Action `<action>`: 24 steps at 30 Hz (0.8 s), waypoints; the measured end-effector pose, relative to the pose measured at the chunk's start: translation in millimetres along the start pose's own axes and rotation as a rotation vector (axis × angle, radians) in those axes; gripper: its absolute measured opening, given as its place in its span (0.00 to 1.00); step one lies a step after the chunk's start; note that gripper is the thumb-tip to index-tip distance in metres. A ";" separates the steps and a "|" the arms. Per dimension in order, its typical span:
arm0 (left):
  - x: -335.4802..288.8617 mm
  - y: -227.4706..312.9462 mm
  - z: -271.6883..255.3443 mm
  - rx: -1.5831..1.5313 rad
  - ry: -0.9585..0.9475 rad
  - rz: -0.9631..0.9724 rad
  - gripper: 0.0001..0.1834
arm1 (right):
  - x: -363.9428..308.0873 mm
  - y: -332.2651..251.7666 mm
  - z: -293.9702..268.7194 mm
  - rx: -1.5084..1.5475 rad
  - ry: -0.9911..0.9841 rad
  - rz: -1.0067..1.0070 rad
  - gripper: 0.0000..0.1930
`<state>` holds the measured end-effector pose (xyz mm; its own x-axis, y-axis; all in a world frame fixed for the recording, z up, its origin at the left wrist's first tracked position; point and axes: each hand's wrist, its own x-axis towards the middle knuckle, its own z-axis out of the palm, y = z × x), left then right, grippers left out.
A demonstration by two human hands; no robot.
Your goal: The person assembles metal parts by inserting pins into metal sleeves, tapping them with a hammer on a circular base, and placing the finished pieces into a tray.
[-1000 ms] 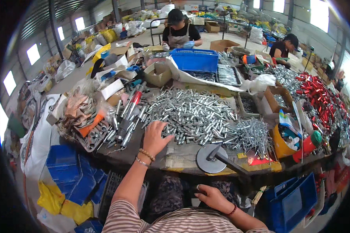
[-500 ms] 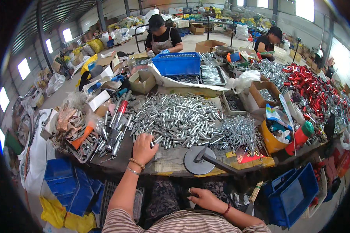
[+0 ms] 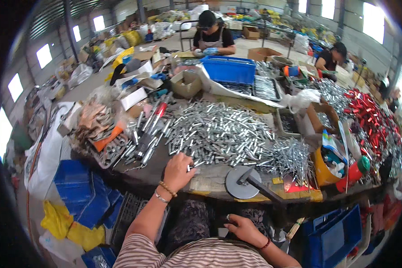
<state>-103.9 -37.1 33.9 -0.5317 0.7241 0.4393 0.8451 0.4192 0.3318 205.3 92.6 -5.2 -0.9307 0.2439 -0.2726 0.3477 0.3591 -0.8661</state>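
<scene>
My left hand (image 3: 177, 171), with a beaded bracelet and a silver bangle on its wrist, is at the table's near side. It pinches a small silver metal tube (image 3: 190, 168) between finger and thumb, beside the near edge of a wide heap of similar metal tubes (image 3: 223, 131). My right hand (image 3: 245, 229) hovers low over my lap, its fingers curled; what they hold, if anything, is hidden. A hammer (image 3: 259, 182) rests with its head on a round grey metal disc (image 3: 236, 189), right of my left hand. Thin silver pins or nails (image 3: 290, 156) lie piled beyond it.
A blue bin (image 3: 230, 70) stands behind the heap. At left are long metal rods (image 3: 149, 145) and an orange-handled tool (image 3: 108, 138). A yellow tub (image 3: 327, 167) and red metal parts (image 3: 370, 111) are at right. Two people work across the table.
The view has swung, so the table appears farther right. My left hand stays at the heap's near edge, its fingers now closed on a metal tube. My right hand remains low over my lap.
</scene>
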 end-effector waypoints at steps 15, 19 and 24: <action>-17.4 83.7 -1.3 -0.576 -0.287 -0.044 0.24 | -3.4 -26.7 -11.8 -0.059 0.200 -0.064 0.14; -30.0 86.1 29.1 -0.488 -0.106 0.229 0.14 | -2.1 -41.2 -9.7 0.007 0.160 -0.181 0.14; -17.0 112.9 28.4 -0.534 -0.188 0.228 0.11 | -11.5 -34.9 -29.0 -0.083 0.283 -0.273 0.13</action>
<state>2.2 13.5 40.2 -0.2804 0.8680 0.4097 0.7656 -0.0552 0.6409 207.2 103.4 40.3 -0.9263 0.3635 0.0993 0.1105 0.5138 -0.8507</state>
